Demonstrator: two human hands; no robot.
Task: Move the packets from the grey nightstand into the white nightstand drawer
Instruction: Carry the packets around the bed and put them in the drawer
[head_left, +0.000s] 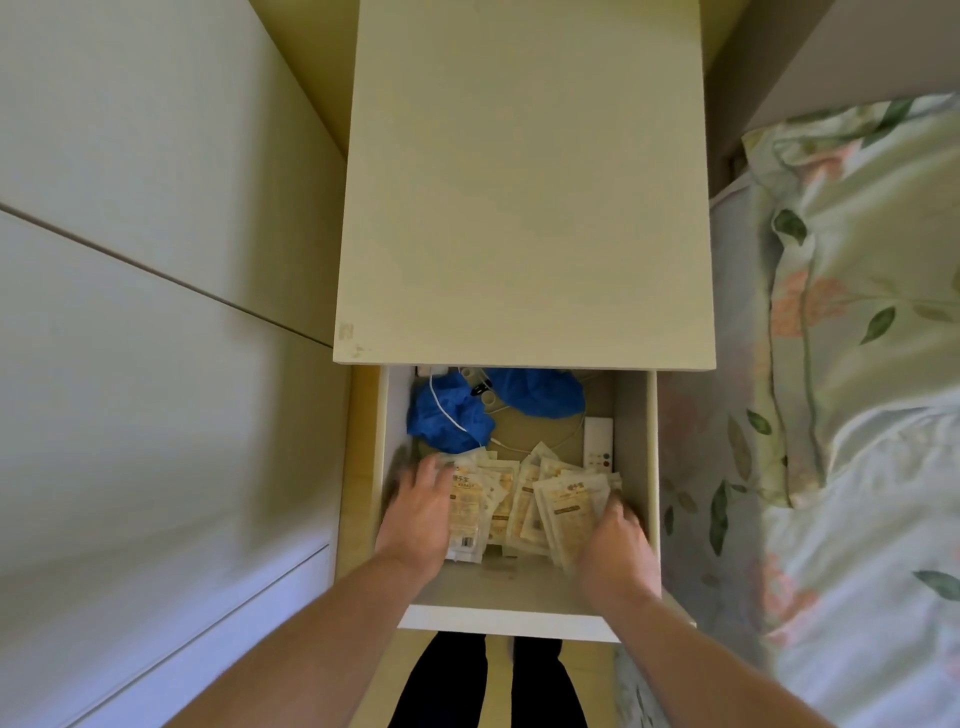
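White nightstand (524, 208), drawer (636, 467) pulled out — packets (524, 506) heaped at its near end. Left hand (418, 512) flat on them, right hand (613, 540) blurred, grip unclear. Best spread them level, clear of the rim.

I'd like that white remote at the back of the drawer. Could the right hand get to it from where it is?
Probably yes. The right hand rests on the packets, and the white remote lies uncovered just beyond them along the drawer's right wall, with nothing on top.
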